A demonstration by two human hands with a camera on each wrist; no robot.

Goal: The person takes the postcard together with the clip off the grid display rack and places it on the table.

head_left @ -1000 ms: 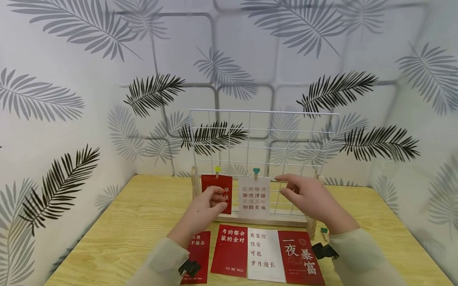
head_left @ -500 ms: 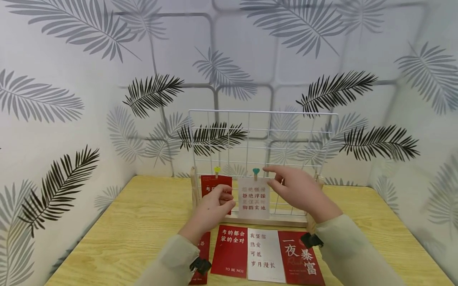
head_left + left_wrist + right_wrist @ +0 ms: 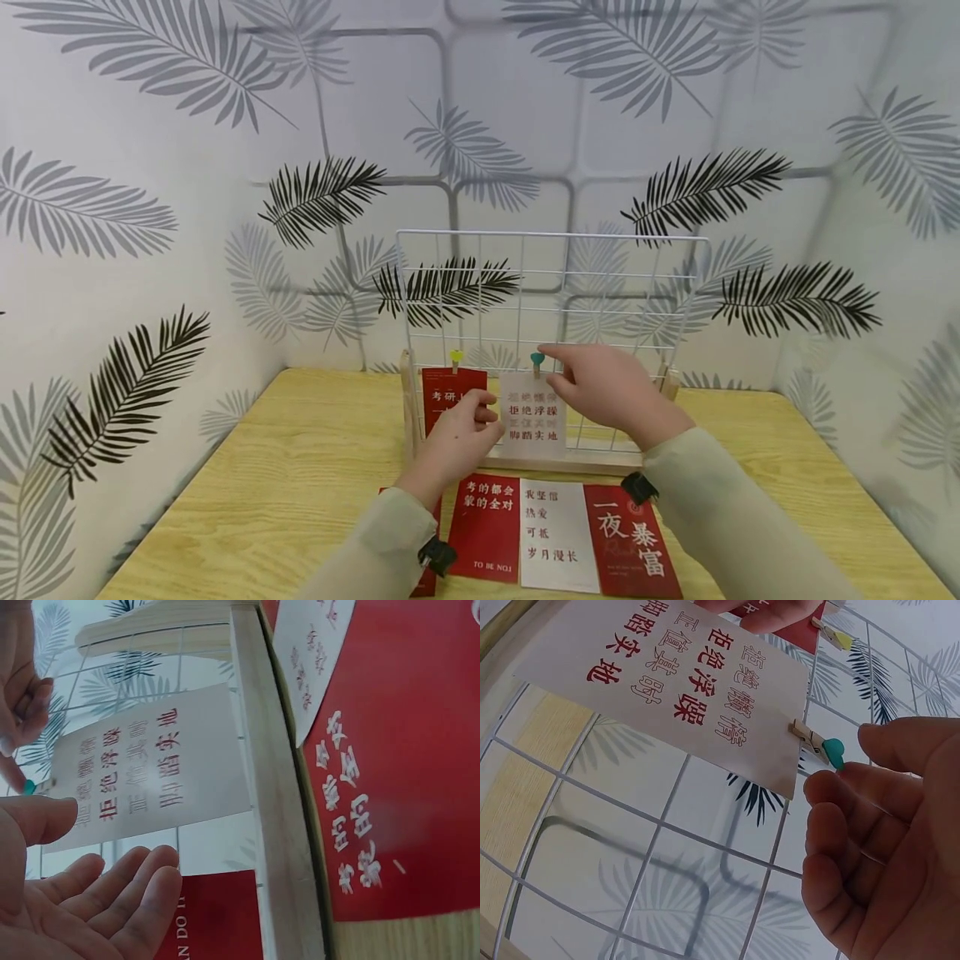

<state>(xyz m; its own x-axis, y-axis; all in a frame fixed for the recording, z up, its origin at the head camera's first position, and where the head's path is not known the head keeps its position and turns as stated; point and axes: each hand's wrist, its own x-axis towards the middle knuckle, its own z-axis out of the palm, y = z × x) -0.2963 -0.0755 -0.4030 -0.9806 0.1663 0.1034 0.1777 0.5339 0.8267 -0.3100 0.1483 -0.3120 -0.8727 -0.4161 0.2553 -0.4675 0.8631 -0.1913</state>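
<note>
- At the middle of the wire rack (image 3: 553, 235), the right hand (image 3: 606, 385) has come left from the rack's bare right part and now reaches the green clip (image 3: 537, 358); its forefinger appears to touch the heart on that clip.
- Just left of there, the left hand (image 3: 461, 429) has slid right, from in front of the hanging red card (image 3: 441, 402) to the near left edge of the hanging white card (image 3: 533, 417).
- Both hands now flank the white card, which hangs from the green clip; the work seems centred on how that card sits, judging by where they meet.
- On the right hand, thumb and forefinger stand a little apart, the other fingers loosely bent; the clip is not pinched between them.
- On the left hand, thumb and fingers are well parted and relaxed, gripping nothing; whether they brush the white card, I cannot tell.
- Left of the white card, the yellow clip (image 3: 456, 357) holds the red one.
</note>
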